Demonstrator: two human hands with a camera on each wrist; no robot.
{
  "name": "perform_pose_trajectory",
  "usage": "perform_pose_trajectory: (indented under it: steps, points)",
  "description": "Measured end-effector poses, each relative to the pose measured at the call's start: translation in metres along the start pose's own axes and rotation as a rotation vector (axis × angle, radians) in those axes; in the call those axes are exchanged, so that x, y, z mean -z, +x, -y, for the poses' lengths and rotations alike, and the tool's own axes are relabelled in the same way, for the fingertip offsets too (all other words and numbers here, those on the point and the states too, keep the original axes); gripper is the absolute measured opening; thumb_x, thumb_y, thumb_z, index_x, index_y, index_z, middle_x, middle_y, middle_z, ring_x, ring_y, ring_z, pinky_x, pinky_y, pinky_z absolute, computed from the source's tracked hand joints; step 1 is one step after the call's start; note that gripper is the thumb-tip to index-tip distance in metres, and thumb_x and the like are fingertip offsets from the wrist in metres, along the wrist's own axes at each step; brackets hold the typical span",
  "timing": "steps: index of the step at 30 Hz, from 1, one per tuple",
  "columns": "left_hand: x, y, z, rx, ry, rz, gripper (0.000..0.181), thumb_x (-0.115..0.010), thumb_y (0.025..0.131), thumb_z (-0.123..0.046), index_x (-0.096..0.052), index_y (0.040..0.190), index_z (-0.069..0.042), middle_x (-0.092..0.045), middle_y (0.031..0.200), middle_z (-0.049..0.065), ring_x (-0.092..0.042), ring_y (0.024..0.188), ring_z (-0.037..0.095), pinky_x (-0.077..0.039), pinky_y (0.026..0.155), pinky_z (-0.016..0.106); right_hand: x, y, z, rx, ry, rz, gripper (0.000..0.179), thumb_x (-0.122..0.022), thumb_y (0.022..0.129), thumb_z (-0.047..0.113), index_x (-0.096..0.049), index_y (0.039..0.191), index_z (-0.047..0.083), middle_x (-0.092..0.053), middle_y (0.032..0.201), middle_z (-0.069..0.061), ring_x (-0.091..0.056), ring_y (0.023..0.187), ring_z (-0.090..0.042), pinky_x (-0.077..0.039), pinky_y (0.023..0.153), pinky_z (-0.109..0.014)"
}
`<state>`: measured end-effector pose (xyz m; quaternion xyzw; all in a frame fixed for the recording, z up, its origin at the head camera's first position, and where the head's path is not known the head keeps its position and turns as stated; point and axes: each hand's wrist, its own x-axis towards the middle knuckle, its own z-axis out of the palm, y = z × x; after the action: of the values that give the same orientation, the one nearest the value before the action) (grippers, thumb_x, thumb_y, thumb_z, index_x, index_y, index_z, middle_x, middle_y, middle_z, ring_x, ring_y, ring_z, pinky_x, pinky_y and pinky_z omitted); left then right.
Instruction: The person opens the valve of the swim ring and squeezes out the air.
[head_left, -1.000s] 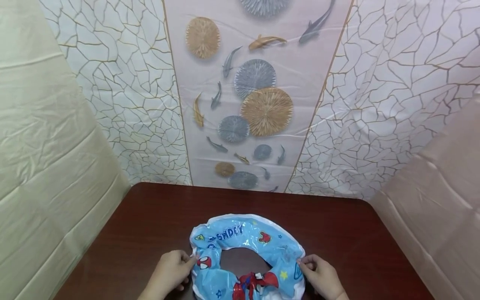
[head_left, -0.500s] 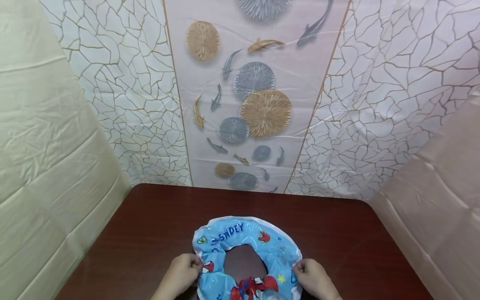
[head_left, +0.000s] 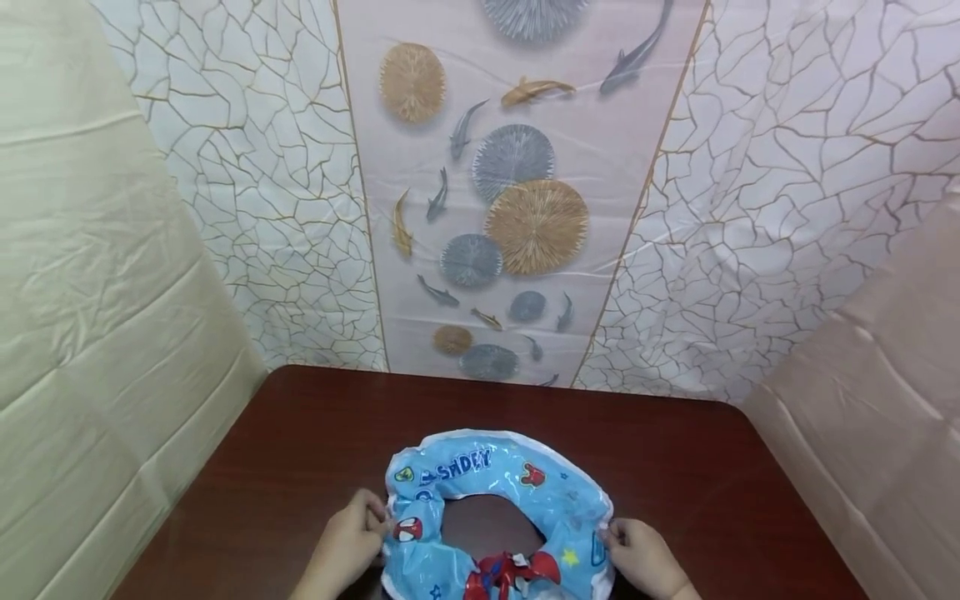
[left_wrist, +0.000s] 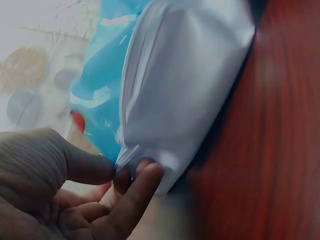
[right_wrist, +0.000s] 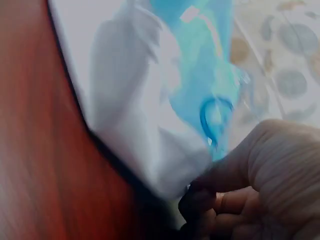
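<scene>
A soft, wrinkled swim ring (head_left: 480,472), light blue with cartoon spider figures, stars and lettering, lies near the front of the table in the head view; the bottom edge of that view cuts it off. At the ring's left edge my left hand (head_left: 347,537) pinches the seam between thumb and fingers. Opposite it, my right hand (head_left: 647,557) pinches the right edge. Both wrist views show the ring's white underside (left_wrist: 185,75) turned toward the camera, with the thumb (left_wrist: 90,165) of my left hand on the blue side. The right fingertips are dark and blurred.
The dark red-brown table (head_left: 315,433) has rounded far corners. Behind it hangs a patterned cloth (head_left: 480,308) with fish and round motifs. Pale padded panels (head_left: 135,333) stand along the left and right sides.
Half a second ago my hands drew closer and the ring narrowed. Now they are farther apart again and the ring is wider, its opening broader. The left fingers sit slightly higher.
</scene>
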<state>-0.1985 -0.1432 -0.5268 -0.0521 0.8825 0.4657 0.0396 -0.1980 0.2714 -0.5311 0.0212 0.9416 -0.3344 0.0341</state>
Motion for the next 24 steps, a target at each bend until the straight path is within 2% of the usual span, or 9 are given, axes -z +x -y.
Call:
perform_pose_trajectory:
  steps: [4, 8, 11, 13, 14, 16, 18, 20, 24]
  points:
    - [0.018, 0.001, 0.009, 0.079, 0.110, -0.096, 0.028, -0.071, 0.091, -0.010, -0.045, 0.100, -0.004, -0.059, 0.076, 0.006, -0.056, 0.069, 0.019, -0.045, 0.061, 0.034, 0.016, -0.003, -0.012, -0.069, 0.026, -0.020, 0.023, -0.062, 0.095, 0.011, -0.059, 0.072, 0.005, -0.049, 0.063, -0.002, -0.047, 0.057, -0.017, -0.041, 0.056, -0.033]
    - [0.029, -0.004, 0.020, 0.155, 0.070, -0.080, 0.032, -0.069, 0.095, -0.016, -0.042, 0.102, -0.002, -0.052, 0.075, 0.010, -0.053, 0.066, 0.020, -0.046, 0.058, 0.032, 0.025, -0.007, -0.021, -0.145, 0.113, 0.067, 0.028, -0.061, 0.099, 0.021, -0.060, 0.076, 0.003, -0.054, 0.063, -0.004, -0.050, 0.050, -0.018, -0.045, 0.049, -0.033]
    - [0.031, -0.013, 0.027, 0.187, -0.004, -0.002, 0.043, -0.067, 0.097, -0.038, -0.045, 0.104, -0.001, -0.056, 0.074, 0.010, -0.057, 0.059, 0.020, -0.051, 0.054, 0.031, 0.026, -0.012, -0.025, -0.180, 0.208, 0.176, 0.047, -0.057, 0.101, 0.042, -0.062, 0.074, 0.004, -0.058, 0.061, -0.004, -0.052, 0.049, -0.015, -0.047, 0.049, -0.031]
    - [0.032, -0.020, 0.031, 0.206, -0.019, 0.087, 0.057, -0.063, 0.093, -0.056, -0.054, 0.100, 0.000, -0.058, 0.070, 0.009, -0.058, 0.056, 0.019, -0.052, 0.053, 0.031, 0.026, -0.016, -0.026, -0.207, 0.279, 0.268, 0.056, -0.054, 0.100, 0.053, -0.064, 0.073, 0.005, -0.059, 0.061, -0.002, -0.054, 0.052, -0.013, -0.046, 0.050, -0.029]
    - [0.032, -0.024, 0.033, 0.210, -0.022, 0.140, 0.063, -0.062, 0.091, -0.063, -0.059, 0.096, 0.000, -0.059, 0.068, 0.008, -0.058, 0.055, 0.019, -0.051, 0.053, 0.031, 0.025, -0.018, -0.027, -0.211, 0.306, 0.307, 0.059, -0.053, 0.099, 0.057, -0.065, 0.072, 0.005, -0.059, 0.061, -0.002, -0.054, 0.053, -0.012, -0.045, 0.051, -0.028]
    - [0.031, -0.030, 0.036, 0.201, -0.016, 0.231, 0.068, -0.060, 0.087, -0.071, -0.066, 0.084, -0.003, -0.060, 0.064, 0.006, -0.058, 0.055, 0.017, -0.048, 0.053, 0.029, 0.024, -0.021, -0.027, -0.208, 0.371, 0.374, 0.056, -0.056, 0.099, 0.054, -0.067, 0.072, 0.006, -0.059, 0.061, 0.000, -0.054, 0.053, -0.010, -0.045, 0.054, -0.026]
    - [0.029, -0.033, 0.038, 0.170, -0.031, 0.299, 0.066, -0.060, 0.087, -0.070, -0.071, 0.078, -0.005, -0.062, 0.064, 0.004, -0.059, 0.056, 0.015, -0.047, 0.055, 0.028, 0.022, -0.023, -0.027, -0.206, 0.415, 0.405, 0.048, -0.059, 0.099, 0.047, -0.068, 0.075, 0.006, -0.061, 0.063, 0.001, -0.055, 0.055, -0.009, -0.045, 0.055, -0.025]
    - [0.026, -0.034, 0.039, 0.152, -0.090, 0.333, 0.061, -0.063, 0.089, -0.064, -0.072, 0.080, -0.004, -0.065, 0.066, 0.004, -0.062, 0.058, 0.015, -0.051, 0.057, 0.028, 0.020, -0.024, -0.029, -0.201, 0.451, 0.409, 0.042, -0.060, 0.100, 0.040, -0.067, 0.077, 0.005, -0.062, 0.064, 0.001, -0.056, 0.057, -0.008, -0.046, 0.056, -0.024]
    - [0.026, -0.033, 0.042, 0.158, -0.197, 0.325, 0.051, -0.069, 0.091, -0.051, -0.074, 0.087, 0.000, -0.069, 0.070, 0.005, -0.066, 0.062, 0.016, -0.056, 0.062, 0.030, 0.020, -0.023, -0.033, -0.196, 0.511, 0.425, 0.036, -0.059, 0.102, 0.034, -0.067, 0.084, 0.003, -0.064, 0.067, -0.001, -0.061, 0.061, -0.009, -0.051, 0.059, -0.025]
